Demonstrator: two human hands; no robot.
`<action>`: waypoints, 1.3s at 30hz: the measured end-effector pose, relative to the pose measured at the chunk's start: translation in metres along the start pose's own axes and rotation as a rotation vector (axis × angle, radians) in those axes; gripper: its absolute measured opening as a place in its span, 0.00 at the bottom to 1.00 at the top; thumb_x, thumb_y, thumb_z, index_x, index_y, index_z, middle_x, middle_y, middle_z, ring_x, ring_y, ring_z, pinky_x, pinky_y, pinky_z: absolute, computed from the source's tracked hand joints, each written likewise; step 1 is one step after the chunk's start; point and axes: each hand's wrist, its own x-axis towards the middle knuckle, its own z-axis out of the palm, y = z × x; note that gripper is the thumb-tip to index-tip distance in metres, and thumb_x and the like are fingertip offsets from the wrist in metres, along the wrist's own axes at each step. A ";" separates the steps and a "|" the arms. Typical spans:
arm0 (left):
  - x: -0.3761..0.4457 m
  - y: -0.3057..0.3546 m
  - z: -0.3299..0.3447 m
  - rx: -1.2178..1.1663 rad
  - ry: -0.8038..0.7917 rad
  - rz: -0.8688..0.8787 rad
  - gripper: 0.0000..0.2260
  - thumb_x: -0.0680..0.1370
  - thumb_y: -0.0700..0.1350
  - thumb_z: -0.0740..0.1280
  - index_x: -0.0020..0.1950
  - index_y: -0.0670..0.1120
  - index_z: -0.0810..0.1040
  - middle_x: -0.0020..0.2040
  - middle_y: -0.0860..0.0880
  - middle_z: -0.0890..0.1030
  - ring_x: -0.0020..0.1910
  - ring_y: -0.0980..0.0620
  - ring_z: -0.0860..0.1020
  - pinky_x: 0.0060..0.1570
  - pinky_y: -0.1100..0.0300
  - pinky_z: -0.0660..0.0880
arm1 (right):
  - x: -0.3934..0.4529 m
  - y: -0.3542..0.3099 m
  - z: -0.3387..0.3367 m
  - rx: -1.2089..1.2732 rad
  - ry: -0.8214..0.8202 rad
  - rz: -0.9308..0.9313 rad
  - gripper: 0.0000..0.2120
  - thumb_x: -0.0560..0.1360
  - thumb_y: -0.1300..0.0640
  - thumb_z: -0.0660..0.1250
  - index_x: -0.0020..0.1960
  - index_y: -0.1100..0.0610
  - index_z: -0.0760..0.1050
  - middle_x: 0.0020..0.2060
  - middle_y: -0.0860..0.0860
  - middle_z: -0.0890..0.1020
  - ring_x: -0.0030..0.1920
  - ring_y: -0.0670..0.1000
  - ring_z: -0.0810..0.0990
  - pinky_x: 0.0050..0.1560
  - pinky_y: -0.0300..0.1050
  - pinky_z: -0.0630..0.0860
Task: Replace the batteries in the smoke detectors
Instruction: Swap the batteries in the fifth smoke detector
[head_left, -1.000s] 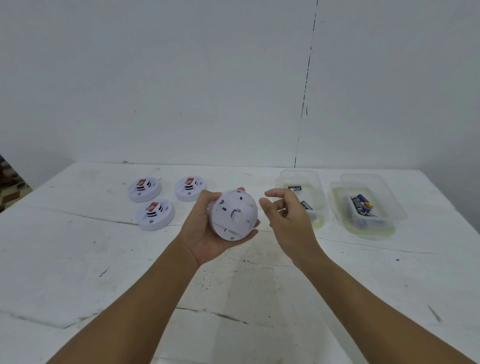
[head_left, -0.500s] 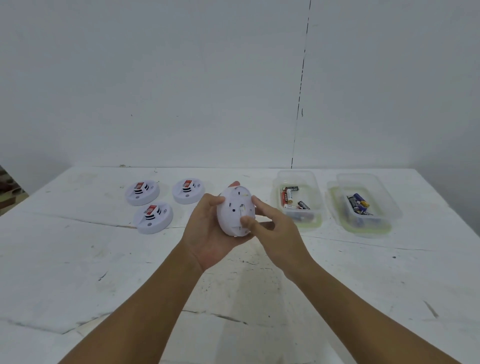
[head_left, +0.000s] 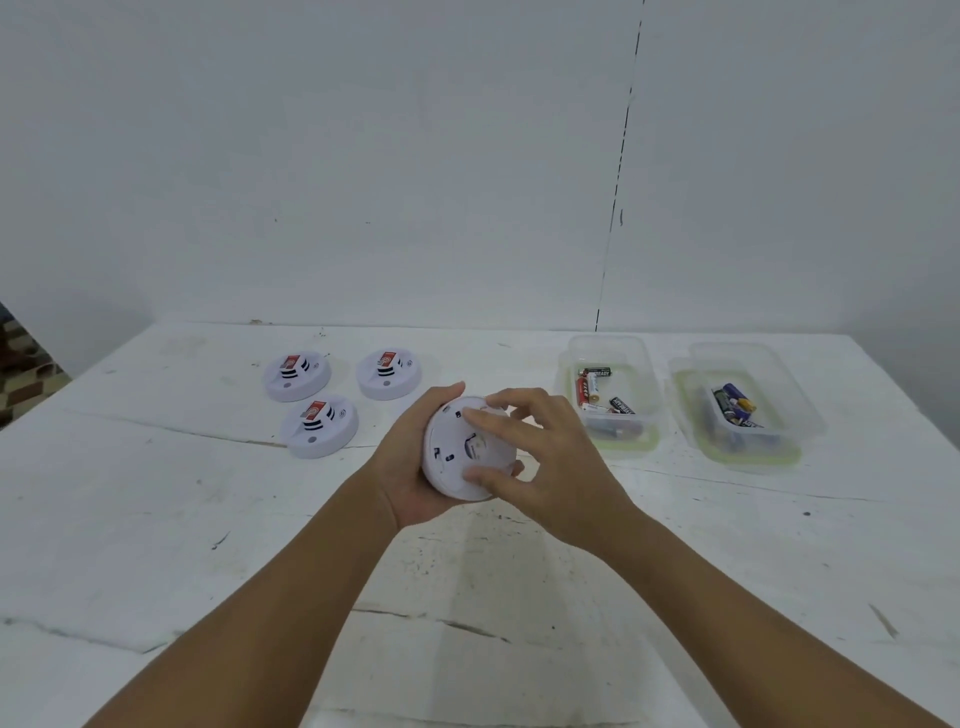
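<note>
White scuffed table (head_left: 519, 649), three smoke detectors (head_left: 318, 426) far left, two battery tubs (head_left: 608, 397) far right

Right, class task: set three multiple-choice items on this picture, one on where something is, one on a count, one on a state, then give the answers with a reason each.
1. Where are the two clear plastic tubs of batteries?
A. On the table's right side
B. On the table's left side
C. In the person's lap

2. How many smoke detectors lie on the table, not counting the held one?
A. One
B. Three
C. Five

3. What is the left hand doing?
A. Resting flat on the table
B. Reaching into a tub
C. Gripping a detector

Answers:
1 A: the near tub and far tub sit right of the hands.
2 B: three detectors lie at the left.
3 C: the left hand holds the held detector while the right hand touches its back.
</note>
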 end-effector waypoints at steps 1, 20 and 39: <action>0.000 0.002 0.000 0.026 -0.002 -0.013 0.19 0.81 0.58 0.65 0.56 0.44 0.85 0.56 0.42 0.83 0.52 0.40 0.81 0.56 0.46 0.78 | 0.002 0.001 -0.002 -0.055 -0.017 -0.041 0.27 0.75 0.38 0.72 0.72 0.45 0.77 0.67 0.43 0.74 0.64 0.49 0.72 0.66 0.49 0.69; 0.007 0.017 0.005 0.110 0.067 0.026 0.19 0.80 0.59 0.66 0.63 0.49 0.82 0.61 0.41 0.82 0.55 0.38 0.82 0.53 0.44 0.81 | 0.019 -0.005 0.004 -0.147 0.039 0.106 0.32 0.72 0.31 0.67 0.69 0.50 0.75 0.58 0.45 0.77 0.57 0.48 0.76 0.61 0.51 0.72; 0.020 0.024 -0.001 0.332 0.176 -0.052 0.19 0.80 0.60 0.64 0.45 0.48 0.87 0.52 0.42 0.85 0.51 0.42 0.83 0.58 0.45 0.77 | 0.027 -0.001 0.001 -0.111 -0.024 0.022 0.30 0.70 0.37 0.74 0.66 0.52 0.75 0.56 0.45 0.75 0.54 0.47 0.74 0.57 0.50 0.74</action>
